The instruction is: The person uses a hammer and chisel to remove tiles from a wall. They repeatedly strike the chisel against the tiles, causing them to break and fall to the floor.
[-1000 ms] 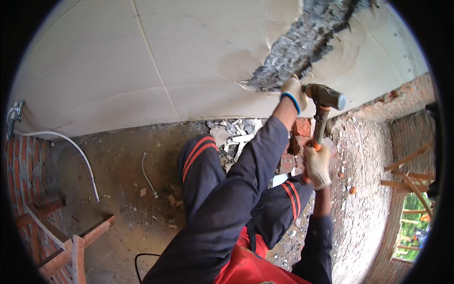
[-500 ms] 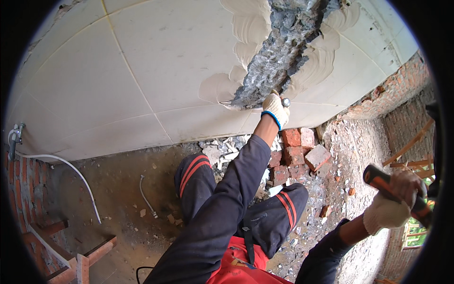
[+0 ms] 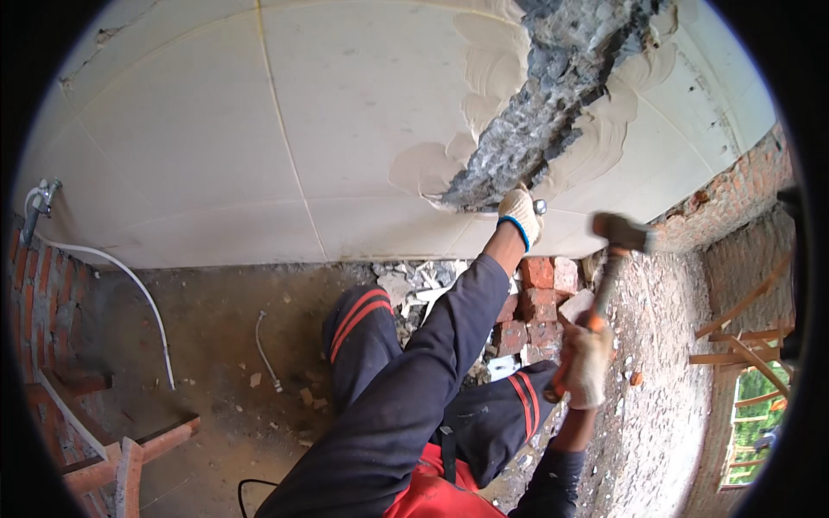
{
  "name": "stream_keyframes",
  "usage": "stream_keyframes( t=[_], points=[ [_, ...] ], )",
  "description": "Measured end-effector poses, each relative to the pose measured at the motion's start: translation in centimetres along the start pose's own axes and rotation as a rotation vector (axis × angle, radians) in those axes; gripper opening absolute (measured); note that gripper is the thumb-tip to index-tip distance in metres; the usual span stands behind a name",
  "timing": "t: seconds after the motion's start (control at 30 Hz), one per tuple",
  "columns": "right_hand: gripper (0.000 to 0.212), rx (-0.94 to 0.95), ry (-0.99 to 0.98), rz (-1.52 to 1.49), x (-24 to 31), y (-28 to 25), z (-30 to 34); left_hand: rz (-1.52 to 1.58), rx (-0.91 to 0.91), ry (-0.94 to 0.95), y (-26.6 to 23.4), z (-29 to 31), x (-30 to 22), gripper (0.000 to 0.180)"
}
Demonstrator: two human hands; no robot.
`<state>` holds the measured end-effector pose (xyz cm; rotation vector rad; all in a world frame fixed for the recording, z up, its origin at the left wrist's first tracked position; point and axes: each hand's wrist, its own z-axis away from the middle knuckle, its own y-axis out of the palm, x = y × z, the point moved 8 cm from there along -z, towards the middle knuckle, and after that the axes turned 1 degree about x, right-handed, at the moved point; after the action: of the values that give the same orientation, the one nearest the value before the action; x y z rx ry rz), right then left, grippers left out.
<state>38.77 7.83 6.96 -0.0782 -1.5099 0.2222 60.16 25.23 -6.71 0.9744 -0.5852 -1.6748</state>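
Observation:
My left hand [image 3: 518, 220], in a knitted cream glove with a blue cuff edge, is closed around a chisel. Only the round metal butt of the chisel [image 3: 541, 207] shows beside the fist; its tip is hidden. The fist is at the lower end of a rough grey channel [image 3: 535, 116] broken through the pale tiled wall [image 3: 354, 112]. My right hand [image 3: 587, 364], gloved too, grips the orange-and-black handle of a club hammer [image 3: 620, 233]. The hammer is raised to the right of the chisel butt, apart from it, its head slightly blurred.
Red bricks [image 3: 537, 304] and tile rubble [image 3: 414, 289] lie at the wall's foot by my knees. On the left are a wall tap [image 3: 41, 197] with a white hose [image 3: 142, 309], a short loose hose [image 3: 266, 350] and a timber frame [image 3: 129, 457]. Rough brickwork [image 3: 665, 345] runs along the right.
My right hand has swung the hammer in from the far right, bringing its head up closer to the chisel. The left hand stays on the chisel at the channel. The view has shifted slightly.

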Motion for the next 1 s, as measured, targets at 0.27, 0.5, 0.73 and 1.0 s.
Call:
stream_keyframes(
  t=[0.27,0.5,0.73,1.0],
  points=[
    [0.025,-0.551,-0.904,-0.115,20.2,-11.7,5.6,-0.415,-0.026,0.185,0.6,0.3,-1.2,0.026],
    [0.008,-0.349,-0.161,0.503,5.0,1.2,-1.8,0.016,0.176,0.019,1.6,-0.4,0.2,0.019],
    [0.014,-0.116,0.066,0.121,1.3,-0.9,-0.2,0.423,0.056,-0.034,2.2,0.5,-0.6,0.016],
    [0.017,-0.741,-0.964,-0.223,22.5,-9.0,6.8,0.271,0.027,-0.112,1.5,3.5,-0.3,0.017]
  ],
)
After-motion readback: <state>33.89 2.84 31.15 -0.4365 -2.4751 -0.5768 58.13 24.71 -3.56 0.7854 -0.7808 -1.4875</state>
